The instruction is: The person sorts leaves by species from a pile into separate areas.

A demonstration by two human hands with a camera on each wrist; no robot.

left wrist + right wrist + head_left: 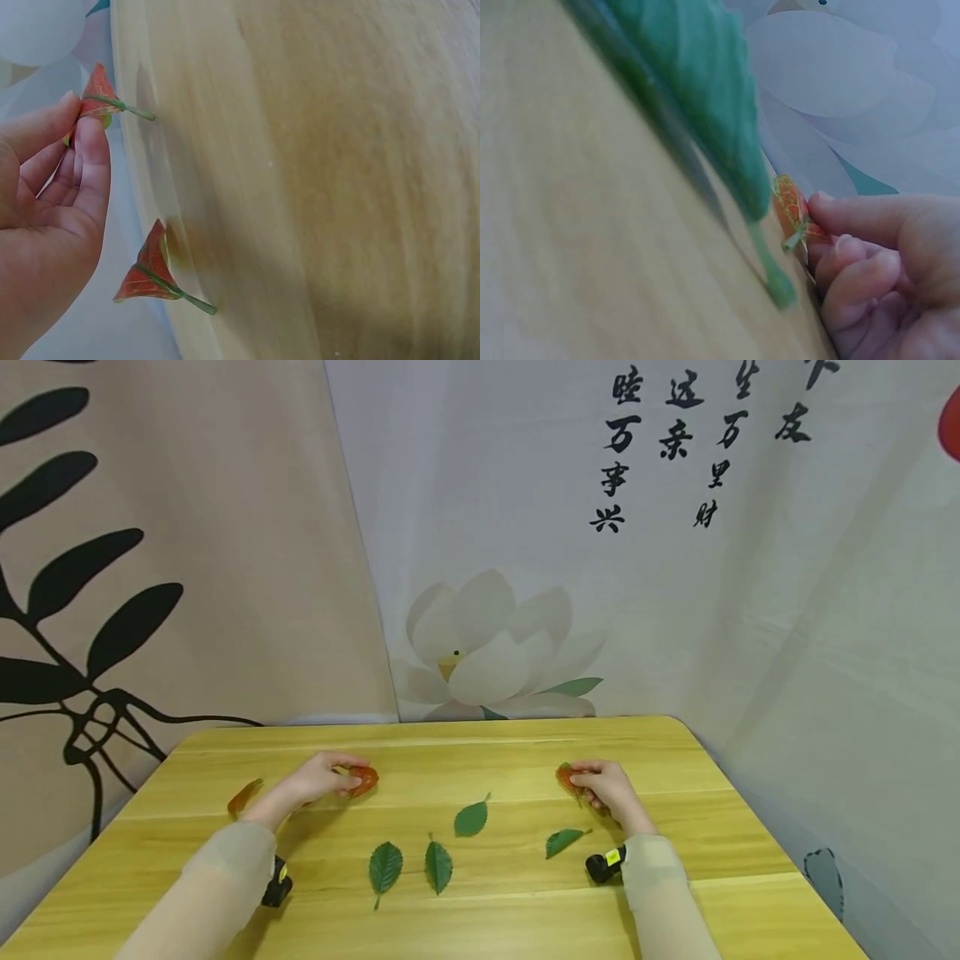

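Observation:
Toward the back left of the table, my left hand (318, 779) pinches a red-orange artificial leaf (365, 782) between thumb and fingers; its green stem sticks out in the left wrist view. A second red leaf (154, 266) with a green stem lies on the table near the left wrist. Over at the back right, the thumb and fingers of my right hand (611, 789) pinch another red-orange leaf (566, 776), veined and green-tinged. Fingers hide part of both held leaves. Closest to the right hand is a green leaf (562, 841), large in the right wrist view.
Three more green leaves lie around the middle: one (471, 819) farther back, two (386, 867) nearer the front. The wooden table (510, 918) has rounded back corners. Behind it hangs a curtain (487, 510) printed with a lotus and dark characters. Black wrist devices (277, 883) sit by both sleeves.

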